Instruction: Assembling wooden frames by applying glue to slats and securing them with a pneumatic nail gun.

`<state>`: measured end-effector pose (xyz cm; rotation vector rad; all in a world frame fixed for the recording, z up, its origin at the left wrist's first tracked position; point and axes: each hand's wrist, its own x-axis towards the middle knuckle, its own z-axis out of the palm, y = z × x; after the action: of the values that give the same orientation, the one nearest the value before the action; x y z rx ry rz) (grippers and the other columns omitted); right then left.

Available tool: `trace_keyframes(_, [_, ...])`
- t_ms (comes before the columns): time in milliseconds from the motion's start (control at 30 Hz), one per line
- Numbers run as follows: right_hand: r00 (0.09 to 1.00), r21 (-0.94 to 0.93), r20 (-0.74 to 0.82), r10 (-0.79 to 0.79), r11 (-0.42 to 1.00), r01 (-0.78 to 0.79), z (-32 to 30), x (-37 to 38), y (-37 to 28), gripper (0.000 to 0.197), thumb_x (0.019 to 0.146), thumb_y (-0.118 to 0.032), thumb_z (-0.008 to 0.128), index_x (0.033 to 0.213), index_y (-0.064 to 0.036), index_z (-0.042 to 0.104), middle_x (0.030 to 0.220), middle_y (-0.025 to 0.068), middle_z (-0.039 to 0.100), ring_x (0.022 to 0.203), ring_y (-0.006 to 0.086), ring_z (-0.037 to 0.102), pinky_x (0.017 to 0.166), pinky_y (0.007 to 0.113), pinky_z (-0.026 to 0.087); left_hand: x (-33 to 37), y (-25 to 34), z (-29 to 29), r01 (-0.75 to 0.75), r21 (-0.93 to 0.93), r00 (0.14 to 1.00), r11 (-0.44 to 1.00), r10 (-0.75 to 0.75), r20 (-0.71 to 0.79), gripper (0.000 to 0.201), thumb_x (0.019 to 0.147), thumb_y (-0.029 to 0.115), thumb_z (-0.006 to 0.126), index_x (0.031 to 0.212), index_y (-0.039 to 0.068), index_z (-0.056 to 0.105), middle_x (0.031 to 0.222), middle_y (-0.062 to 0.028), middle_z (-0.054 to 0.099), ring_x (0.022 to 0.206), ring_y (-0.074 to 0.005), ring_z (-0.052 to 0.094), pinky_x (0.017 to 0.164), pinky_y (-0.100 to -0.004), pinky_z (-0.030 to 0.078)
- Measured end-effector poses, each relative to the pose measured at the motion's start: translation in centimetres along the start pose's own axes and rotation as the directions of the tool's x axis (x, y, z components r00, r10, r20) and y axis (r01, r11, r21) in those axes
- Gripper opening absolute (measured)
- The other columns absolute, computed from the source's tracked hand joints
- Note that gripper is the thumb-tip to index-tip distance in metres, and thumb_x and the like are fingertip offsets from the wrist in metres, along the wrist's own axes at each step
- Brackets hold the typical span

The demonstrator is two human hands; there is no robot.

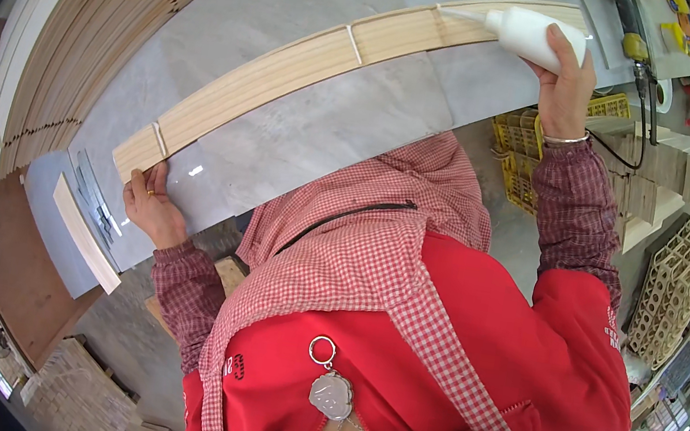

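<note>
A: Where is the strip located, and how are the hands placed?

B: The long, pale wooden strip is laid along the grey tabletop and crossed by narrow white stripes. The hands are set well apart. The white bottle is gripped in the right hand at the strip's right end, its nozzle directed left. The strip's left end is touched by the left hand; whether it is pinched cannot be told.

A: What handling may be expected?

B: The strip is judged light and fairly stiff, best taken by its long edges, clear of the stripes, which may be wet and slippery. The bottle is probably soft-walled; its body should be held gently, lest contents be squeezed out.
</note>
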<state>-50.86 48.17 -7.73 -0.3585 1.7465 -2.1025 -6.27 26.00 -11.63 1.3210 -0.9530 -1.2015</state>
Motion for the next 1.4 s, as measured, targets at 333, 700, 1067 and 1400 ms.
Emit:
trace_keyframes(333, [0.997, -0.115, -0.005, -0.082, 0.99, 0.081, -0.1, -0.5, 1.1, 0.045, 0.079, -0.014, 0.069, 0.111, 0.0056, 0.042, 0.104, 0.0171, 0.053, 0.09, 0.023, 0.058, 0.074, 0.026, 0.051, -0.1, -0.3, -0.1, 0.001, 0.018, 1.0, 1.0, -0.001, -0.004, 0.014, 0.093, 0.013, 0.048, 0.092, -0.002, 0.047, 0.09, -0.0116, 0.057, 0.08, -0.0188, 0.062, 0.078, -0.0261, 0.053])
trace_keyframes(700, [0.998, -0.103, -0.022, -0.064, 0.993, 0.061, -2.3, -2.8, 0.6, 0.051, 0.076, -0.013, 0.07, 0.112, 0.0076, 0.04, 0.102, 0.0185, 0.051, 0.087, 0.0247, 0.058, 0.076, 0.029, 0.051, 0.1, 0.0, 0.4, 0.015, 0.015, 1.0, 1.0, -0.015, -0.022, 0.015, 0.093, 0.013, 0.049, 0.094, -0.002, 0.048, 0.091, -0.0117, 0.057, 0.08, -0.0187, 0.061, 0.077, -0.0247, 0.053])
trace_keyframes(1067, [0.968, 0.463, 0.057, 0.246, 0.852, -0.244, -3.7, 0.8, -1.1, 0.041, 0.085, -0.017, 0.057, 0.114, 0.0075, 0.042, 0.109, 0.0213, 0.054, 0.094, 0.0285, 0.059, 0.08, 0.034, 0.052, -3.5, 6.0, -0.5, 0.169, 0.293, 0.97, 0.941, -0.211, 0.12, 0.022, 0.09, 0.017, 0.052, 0.099, -0.003, 0.053, 0.084, -0.0094, 0.06, 0.073, -0.017, 0.058, 0.066, -0.0235, 0.049])
trace_keyframes(1400, [0.985, 0.448, 0.008, 0.171, 0.88, -0.157, -2.9, 5.5, -1.7, 0.044, 0.085, -0.017, 0.056, 0.117, 0.009, 0.041, 0.111, 0.0222, 0.054, 0.095, 0.0292, 0.059, 0.082, 0.035, 0.052, -5.9, 5.1, 32.9, -0.762, 0.064, 0.244, 0.644, 0.194, 0.95, 0.043, 0.08, 0.026, 0.065, 0.116, 0.005, 0.054, 0.113, -0.0138, 0.055, 0.097, -0.0255, 0.054, 0.08, -0.0344, 0.045])
